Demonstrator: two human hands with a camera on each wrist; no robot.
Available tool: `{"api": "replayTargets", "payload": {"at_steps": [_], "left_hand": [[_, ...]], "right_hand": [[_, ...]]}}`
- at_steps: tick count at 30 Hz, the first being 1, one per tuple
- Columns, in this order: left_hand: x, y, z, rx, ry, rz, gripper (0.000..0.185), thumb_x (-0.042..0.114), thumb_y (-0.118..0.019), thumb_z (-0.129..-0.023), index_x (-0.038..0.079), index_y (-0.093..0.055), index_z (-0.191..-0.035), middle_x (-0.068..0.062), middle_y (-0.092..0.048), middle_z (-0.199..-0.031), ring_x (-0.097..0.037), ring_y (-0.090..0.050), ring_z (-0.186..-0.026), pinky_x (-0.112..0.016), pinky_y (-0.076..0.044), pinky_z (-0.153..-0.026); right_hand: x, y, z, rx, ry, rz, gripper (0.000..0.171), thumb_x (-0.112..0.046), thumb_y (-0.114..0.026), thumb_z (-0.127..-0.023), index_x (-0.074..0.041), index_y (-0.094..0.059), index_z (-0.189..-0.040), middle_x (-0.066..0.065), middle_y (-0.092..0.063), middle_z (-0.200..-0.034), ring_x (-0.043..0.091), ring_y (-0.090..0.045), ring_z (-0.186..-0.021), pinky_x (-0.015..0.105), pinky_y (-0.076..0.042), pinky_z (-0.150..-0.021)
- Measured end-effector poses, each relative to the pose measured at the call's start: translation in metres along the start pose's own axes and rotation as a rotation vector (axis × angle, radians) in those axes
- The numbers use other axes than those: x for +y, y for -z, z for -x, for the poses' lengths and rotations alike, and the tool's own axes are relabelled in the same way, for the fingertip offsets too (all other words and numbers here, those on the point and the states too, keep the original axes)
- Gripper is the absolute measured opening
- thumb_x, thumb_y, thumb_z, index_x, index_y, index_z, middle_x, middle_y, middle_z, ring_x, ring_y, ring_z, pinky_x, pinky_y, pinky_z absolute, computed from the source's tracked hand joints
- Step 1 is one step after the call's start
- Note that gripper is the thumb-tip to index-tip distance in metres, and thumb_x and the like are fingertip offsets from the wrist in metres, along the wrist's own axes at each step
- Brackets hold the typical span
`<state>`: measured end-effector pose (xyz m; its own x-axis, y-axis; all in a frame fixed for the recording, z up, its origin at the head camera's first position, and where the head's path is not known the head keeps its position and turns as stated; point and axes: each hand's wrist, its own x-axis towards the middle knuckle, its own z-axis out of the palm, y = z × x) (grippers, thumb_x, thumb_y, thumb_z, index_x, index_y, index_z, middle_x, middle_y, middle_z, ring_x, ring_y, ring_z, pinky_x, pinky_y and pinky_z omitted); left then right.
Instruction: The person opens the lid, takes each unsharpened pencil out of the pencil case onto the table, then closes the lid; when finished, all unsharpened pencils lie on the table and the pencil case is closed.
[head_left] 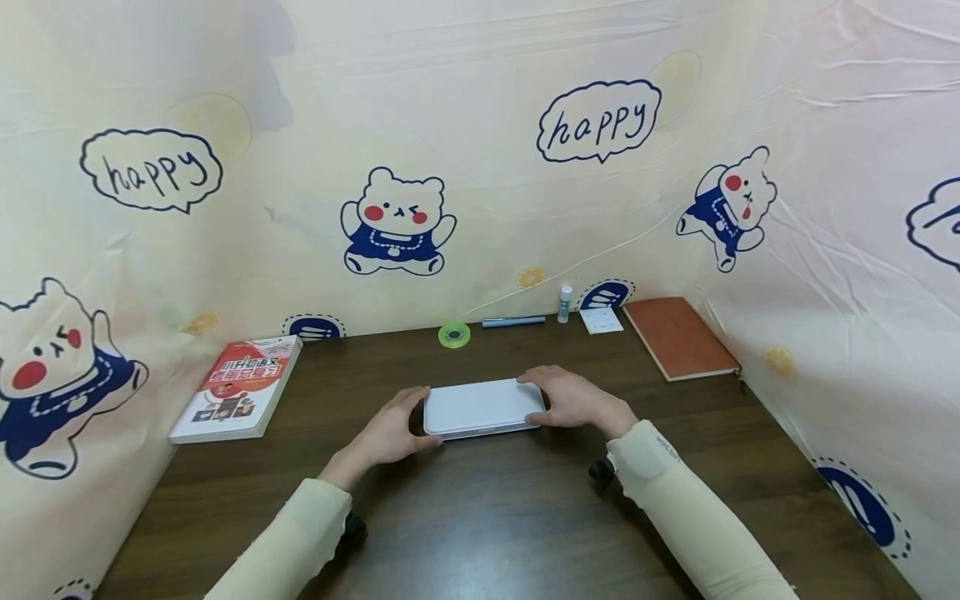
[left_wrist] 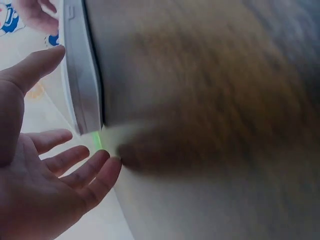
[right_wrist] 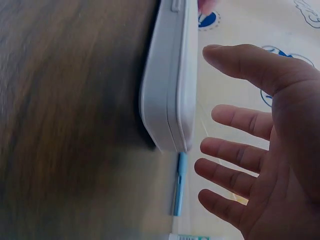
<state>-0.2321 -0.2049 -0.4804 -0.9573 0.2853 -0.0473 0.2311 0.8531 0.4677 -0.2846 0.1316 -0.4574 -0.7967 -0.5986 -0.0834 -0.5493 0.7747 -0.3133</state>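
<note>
A flat white case (head_left: 483, 407) lies closed near the middle of the dark wooden surface (head_left: 525, 517), its long side facing the person. The left hand (head_left: 390, 433) and right hand (head_left: 573, 398) flank its two short ends, each grip spread and relaxed, fingers (right_wrist: 235, 117) apart, holding nothing; the wrist views show a gap beside the case. The step looks like the approach for a two-handed hold; next, both grips need to close evenly on the ends
</note>
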Motion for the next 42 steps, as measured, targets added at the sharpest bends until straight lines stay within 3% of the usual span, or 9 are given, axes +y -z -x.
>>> {"api": "replayTargets", "payload": {"at_steps": [7,13,22,42], "left_hand": [[0.008,-0.011,-0.004,0.037,-0.049,-0.052,0.092,0.041,-0.082,-0.081,0.005,-0.038,-0.152,-0.023,-0.04,-0.154,-0.045,-0.043,-0.138,-0.056,-0.039,-0.11],[0.01,-0.017,-0.01,0.037,-0.047,-0.107,0.094,0.043,-0.08,-0.081,0.006,-0.034,-0.154,-0.019,-0.039,-0.155,-0.04,-0.044,-0.137,-0.053,-0.038,-0.112],[0.015,-0.018,-0.016,0.021,-0.016,-0.091,0.096,0.045,-0.08,-0.082,0.008,-0.032,-0.155,-0.019,-0.038,-0.156,-0.038,-0.045,-0.138,-0.053,-0.04,-0.111],[0.022,-0.018,-0.02,0.037,-0.019,-0.17,0.096,0.053,-0.079,-0.08,0.007,-0.036,-0.153,-0.019,-0.042,-0.151,-0.035,-0.052,-0.13,-0.052,-0.048,-0.101]], "right_hand": [[-0.008,-0.01,-0.009,-0.025,-0.008,0.033,0.066,-0.047,-0.073,-0.088,-0.027,-0.049,-0.146,0.006,-0.043,-0.156,0.028,-0.041,-0.143,0.049,-0.038,-0.114],[-0.015,-0.013,-0.015,-0.045,0.008,0.057,0.068,-0.047,-0.074,-0.087,-0.025,-0.048,-0.147,0.009,-0.043,-0.156,0.03,-0.041,-0.143,0.05,-0.038,-0.113],[-0.024,-0.014,-0.021,-0.053,0.025,0.079,0.072,-0.048,-0.074,-0.087,-0.026,-0.045,-0.149,0.007,-0.041,-0.158,0.028,-0.04,-0.144,0.05,-0.038,-0.113],[-0.032,-0.023,-0.033,-0.042,0.077,0.109,0.071,-0.049,-0.072,-0.088,-0.026,-0.044,-0.149,0.008,-0.039,-0.159,0.028,-0.04,-0.145,0.05,-0.037,-0.115]]}}
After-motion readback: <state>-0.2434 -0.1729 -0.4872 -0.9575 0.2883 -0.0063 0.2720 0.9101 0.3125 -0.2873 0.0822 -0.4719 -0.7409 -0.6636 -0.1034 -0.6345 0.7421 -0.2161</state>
